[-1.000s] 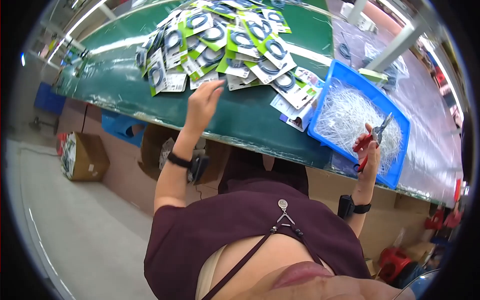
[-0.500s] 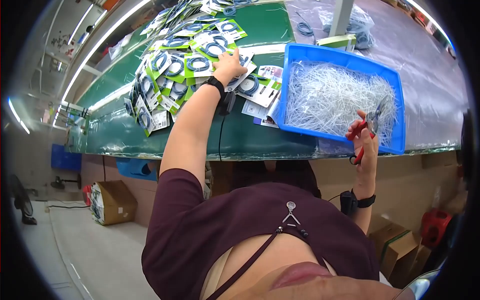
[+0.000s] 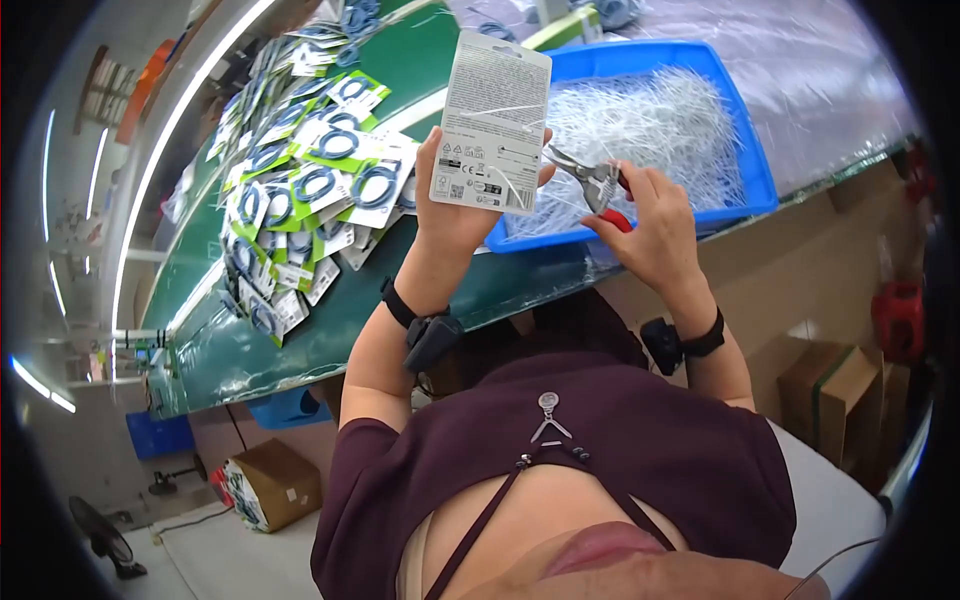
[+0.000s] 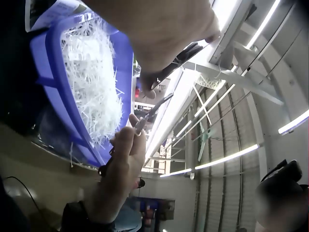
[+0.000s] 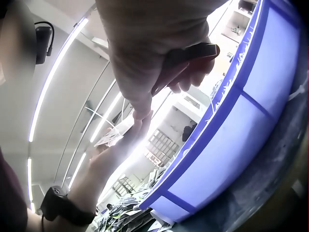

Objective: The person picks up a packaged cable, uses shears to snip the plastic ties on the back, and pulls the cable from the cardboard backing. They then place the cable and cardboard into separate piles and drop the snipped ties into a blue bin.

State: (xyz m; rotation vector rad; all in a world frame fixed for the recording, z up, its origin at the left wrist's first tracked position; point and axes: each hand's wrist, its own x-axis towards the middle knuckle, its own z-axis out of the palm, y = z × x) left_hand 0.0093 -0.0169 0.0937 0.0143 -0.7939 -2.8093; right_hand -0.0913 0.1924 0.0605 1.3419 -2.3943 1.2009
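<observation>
In the head view my left hand grips a blister card by its lower part, printed back facing up. Thin white plastic strips cross the card's surface. My right hand holds cutting pliers with red handles, their jaws pointing at the card's right edge, near the left fingertips. The left wrist view shows the pliers from the side, in the right hand's grip. A blue bin under both hands holds a heap of cut white strips.
Left of the hands lies a big pile of carded coiled cables on the green tabletop. Loose blue cables lie at the back. Below the table are a cardboard box on the left and more boxes at right.
My left hand reached into the pile, picked up a card and brought it right, beside the pliers. The right hand moved left with the pliers, toward the card. The head view has turned.
</observation>
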